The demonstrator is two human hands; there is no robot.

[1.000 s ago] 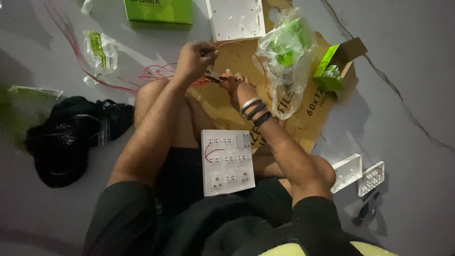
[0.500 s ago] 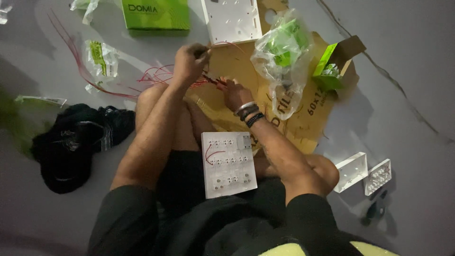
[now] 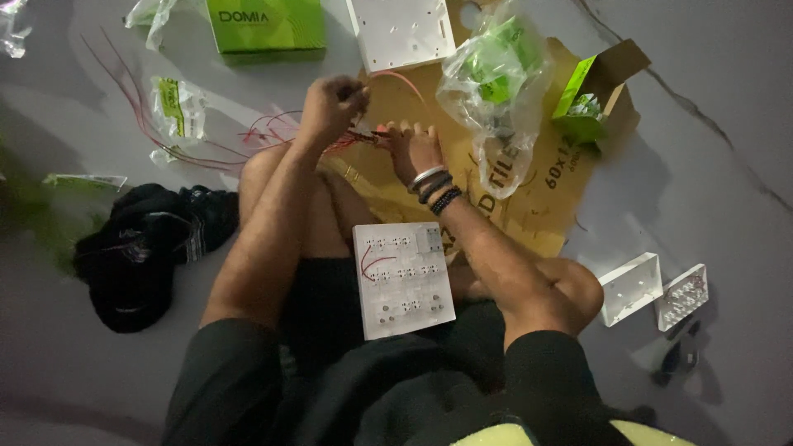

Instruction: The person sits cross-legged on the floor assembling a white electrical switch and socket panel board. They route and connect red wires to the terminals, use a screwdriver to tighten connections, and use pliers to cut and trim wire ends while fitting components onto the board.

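Observation:
I sit cross-legged on the floor. My left hand (image 3: 332, 101) is closed around thin red wires (image 3: 273, 132) that trail off to the left. My right hand (image 3: 410, 147), with bracelets at the wrist, pinches the wire ends close to the left hand, above a sheet of brown cardboard (image 3: 529, 206). A white switch panel (image 3: 402, 279) with small red wire loops lies face-down on my lap, touched by neither hand.
A green box (image 3: 264, 25) and a white plate (image 3: 402, 31) lie at the top. A clear bag of green packs (image 3: 496, 74) and an open green carton (image 3: 588, 89) rest on the cardboard. Black cloth (image 3: 140, 248) lies left, two white plastic parts (image 3: 652, 291) right.
Both hands stay together on the red wires. The left hand has lifted slightly and the right hand has shifted a little under it; the view has drifted.

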